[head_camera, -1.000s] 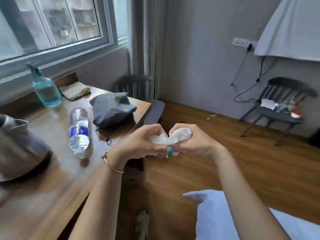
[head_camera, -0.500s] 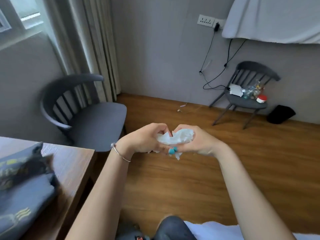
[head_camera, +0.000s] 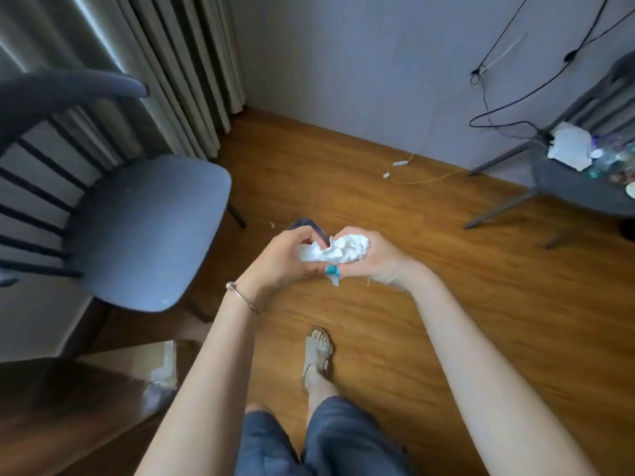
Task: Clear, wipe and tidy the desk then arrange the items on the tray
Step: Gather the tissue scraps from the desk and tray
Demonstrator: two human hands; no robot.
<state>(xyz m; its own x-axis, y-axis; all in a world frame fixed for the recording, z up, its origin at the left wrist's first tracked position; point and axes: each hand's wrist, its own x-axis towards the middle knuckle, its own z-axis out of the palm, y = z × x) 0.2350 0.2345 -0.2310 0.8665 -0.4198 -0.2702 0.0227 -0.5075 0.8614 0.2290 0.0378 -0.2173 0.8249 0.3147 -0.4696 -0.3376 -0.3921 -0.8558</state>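
Observation:
A crumpled white tissue (head_camera: pixel 338 250) is held between both hands above the wooden floor. My left hand (head_camera: pixel 280 261) grips its left end with curled fingers, and my right hand (head_camera: pixel 372 259) curls round the larger wad on the right. The two hands touch at the fingertips. Only a dark corner of the wooden desk (head_camera: pixel 62 407) shows at the lower left; none of the items on it are in view.
A grey chair (head_camera: pixel 144 228) stands at the left by the curtains (head_camera: pixel 171 70). A second chair (head_camera: pixel 577 187) at the right holds paper and small items. Cables (head_camera: pixel 494 108) hang down the wall. A dark object (head_camera: pixel 305 223) sits on the floor behind my hands.
My view has swung right and down, away from the desk toward the floor. Both hands still hold the tissue together and have kept their grip.

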